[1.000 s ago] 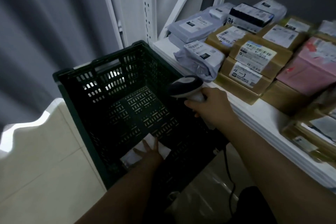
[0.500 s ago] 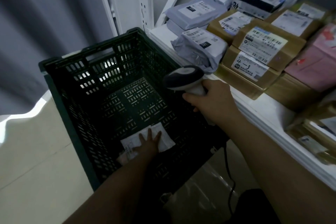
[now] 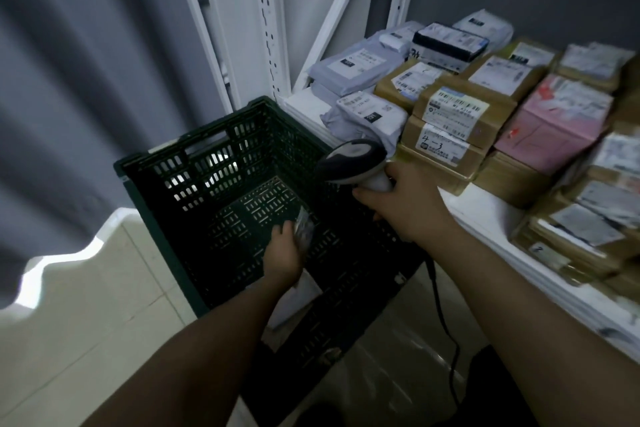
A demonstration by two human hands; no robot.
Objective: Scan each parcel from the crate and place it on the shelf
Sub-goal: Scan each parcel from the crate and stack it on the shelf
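A dark green slatted crate [image 3: 156, 163] stands on the floor beside a white shelf [image 3: 485, 218]. Inside it, my left hand [image 3: 282, 255] grips a small flat white parcel [image 3: 306, 289] and holds it tilted up off the crate's bottom; its crinkled upper end [image 3: 304, 229] shows past my fingers. My right hand [image 3: 398, 204] holds a grey and black barcode scanner [image 3: 349, 159] by its handle over the crate's right rim, with the head pointing left and down into the crate.
The shelf carries several parcels: grey mailer bags [image 3: 367, 114], brown cartons with labels [image 3: 450, 121] and a pink carton [image 3: 554, 121]. The scanner's black cable [image 3: 446, 340] hangs down to the floor. White shelf uprights [image 3: 266, 28] rise behind the crate.
My left hand lay flat on the white parcel on the crate's bottom; now it grips the parcel and has tipped it up. The scanner hand has hardly moved.
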